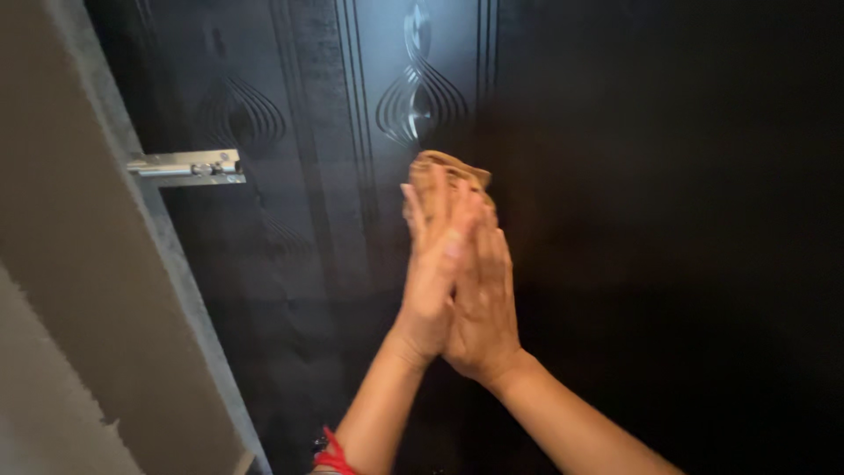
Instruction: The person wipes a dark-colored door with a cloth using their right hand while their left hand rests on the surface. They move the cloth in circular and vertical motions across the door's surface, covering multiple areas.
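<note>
A tan cloth [442, 172] is pressed flat against a dark door [615, 176] with embossed curved patterns. My left hand [432, 273] lies on the cloth with its fingers stretched upward. My right hand [485, 308] overlaps the left one from the right, palm toward the door, fingers also stretched. Only the cloth's top edge shows above my fingertips. A red band [332, 456] sits on my left forearm.
A silver slide bolt [186, 165] is fixed to the door's left edge, reaching toward a grey wall [79, 290] that fills the left side. The right part of the door lies in deep shadow.
</note>
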